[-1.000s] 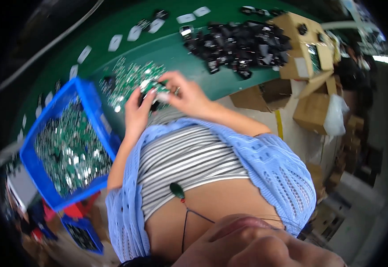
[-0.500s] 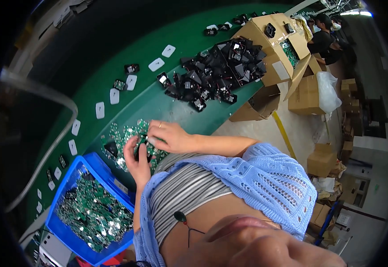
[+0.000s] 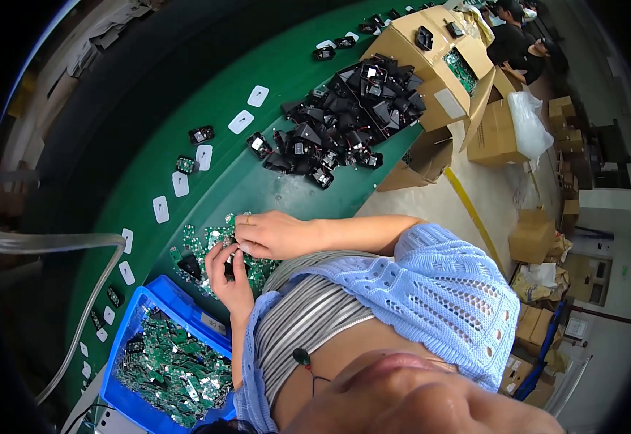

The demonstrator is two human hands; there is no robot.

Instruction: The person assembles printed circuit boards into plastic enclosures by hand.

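Note:
My left hand (image 3: 230, 283) and my right hand (image 3: 271, 234) meet over a loose pile of small green circuit boards (image 3: 194, 244) on the green table. Fingers of both hands are bent, with the fingertips pinched close together. A small dark piece seems to sit between them, but the fingers cover most of it and its kind cannot be made out. Just left of my left hand, a black part (image 3: 189, 266) lies among the boards. Nearest my left forearm stands a blue bin (image 3: 165, 295) filled with green circuit boards (image 3: 178, 362).
Black plastic housings (image 3: 315, 137) with wires are heaped beyond my hands. White cards (image 3: 241, 121) and several housings lie along the green belt (image 3: 149, 155). Cardboard boxes (image 3: 402, 65) stand at the far right, near two people (image 3: 514, 43). A clear tube (image 3: 99, 289) crosses at left.
The whole view has shifted a little. The fingertips of my hands have come closer together over the boards, and the dark piece between them is now more hidden.

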